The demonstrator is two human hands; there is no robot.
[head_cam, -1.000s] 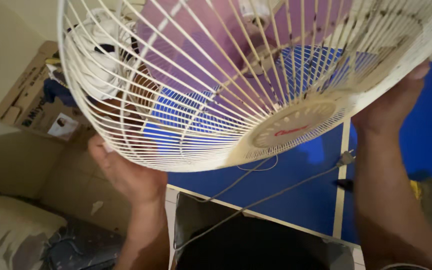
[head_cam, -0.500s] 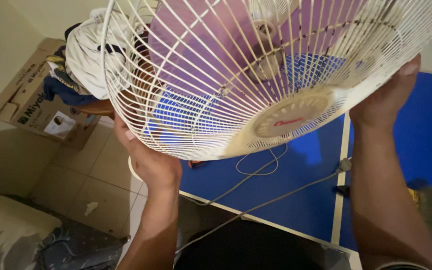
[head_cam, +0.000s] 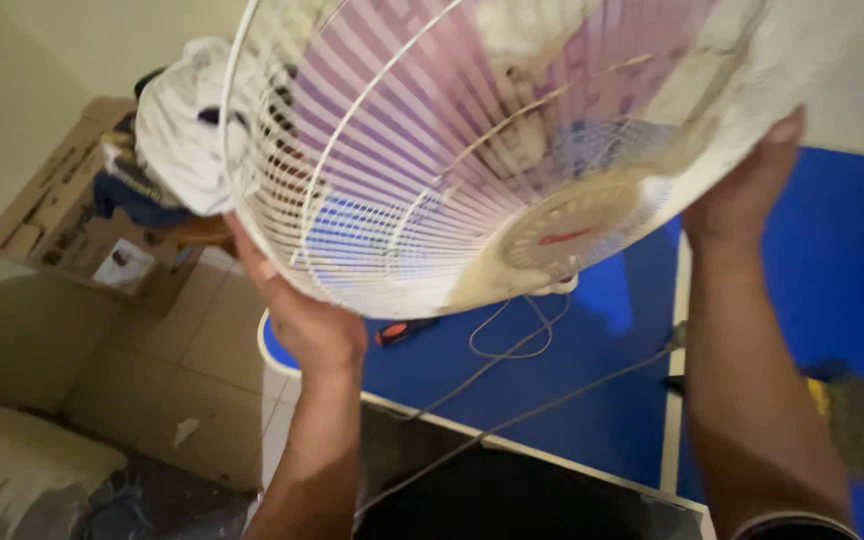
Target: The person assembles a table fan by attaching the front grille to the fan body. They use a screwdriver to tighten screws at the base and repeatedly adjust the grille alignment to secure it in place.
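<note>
I hold a dusty white wire fan guard [head_cam: 432, 170] up in front of me with both hands. My left hand [head_cam: 307, 320] grips its lower left rim. My right hand [head_cam: 737, 195] grips its right rim. A round centre cap [head_cam: 572, 235] with a red mark sits low in the guard. Behind the wires a purple fan blade [head_cam: 452, 90] shows through. The picture is blurred by motion.
Below lies a blue table [head_cam: 572, 390] with white lines, grey cables [head_cam: 512, 370] and a red-and-black tool [head_cam: 402, 330]. A yellow-handled brush [head_cam: 847, 415] lies at the right. A pile of clothes [head_cam: 177, 140] and a cardboard box [head_cam: 62, 215] stand at the left on a tiled floor.
The guard has shifted right and tilted more upright. My left hand has slid right along the rim, and my right hand has risen a little.
</note>
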